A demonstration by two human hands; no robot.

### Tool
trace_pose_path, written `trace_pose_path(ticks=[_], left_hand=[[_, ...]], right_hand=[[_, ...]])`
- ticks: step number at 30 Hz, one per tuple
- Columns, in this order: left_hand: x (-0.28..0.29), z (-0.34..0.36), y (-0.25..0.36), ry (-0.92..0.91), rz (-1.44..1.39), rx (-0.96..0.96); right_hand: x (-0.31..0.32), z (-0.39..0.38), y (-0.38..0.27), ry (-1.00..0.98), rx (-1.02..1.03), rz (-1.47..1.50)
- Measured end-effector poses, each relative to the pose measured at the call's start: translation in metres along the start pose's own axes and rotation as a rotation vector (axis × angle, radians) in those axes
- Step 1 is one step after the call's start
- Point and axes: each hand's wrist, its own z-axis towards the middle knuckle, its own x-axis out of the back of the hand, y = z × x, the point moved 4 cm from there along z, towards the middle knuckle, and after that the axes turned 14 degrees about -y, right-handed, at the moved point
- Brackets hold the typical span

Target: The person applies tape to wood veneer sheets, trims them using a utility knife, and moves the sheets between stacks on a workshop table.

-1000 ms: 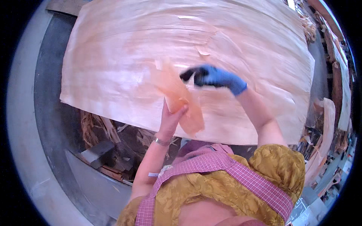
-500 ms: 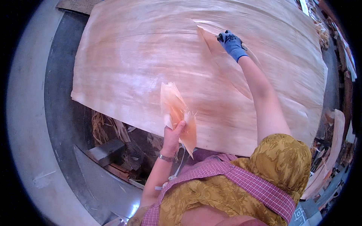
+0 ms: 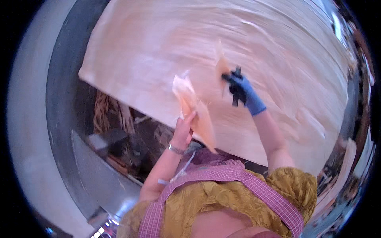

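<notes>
My bare left hand (image 3: 182,134), with a band at the wrist, is closed around torn pieces of thin wood veneer (image 3: 203,122), raised over the near edge of a large veneer sheet (image 3: 139,51). To its right, my right hand (image 3: 247,94) wears a blue and black glove. It is closed on a dark bar-shaped tool (image 3: 235,100), whose exact kind I cannot make out. A narrow veneer strip (image 3: 221,67) stands up from the same fingers, blurred by motion. Wrinkles run across the sheet on the right side.
Veneer scraps (image 3: 102,111) and dark blocks (image 3: 119,142) lie below the sheet's near left edge. A grey curved surface (image 3: 59,99) borders the left. More scraps and long veneer strips (image 3: 344,166) lie along the right.
My right hand has drawn back nearer to me, lifting a veneer strip off the sheet. The left hand has shifted slightly up and right with its veneer pieces.
</notes>
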Motion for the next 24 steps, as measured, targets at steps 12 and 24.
trace_pose_path(ticks=[12, 24], left_hand=[[0.196, -0.127, 0.0, 0.283, -0.36, -0.08], [0.396, -0.224, 0.124, 0.807, -0.534, -0.531]], right_hand=[[-0.285, -0.03, 0.126, -0.66, -0.328, -0.305], [-0.51, 0.394, 0.128, -0.543, 0.315, -1.461]])
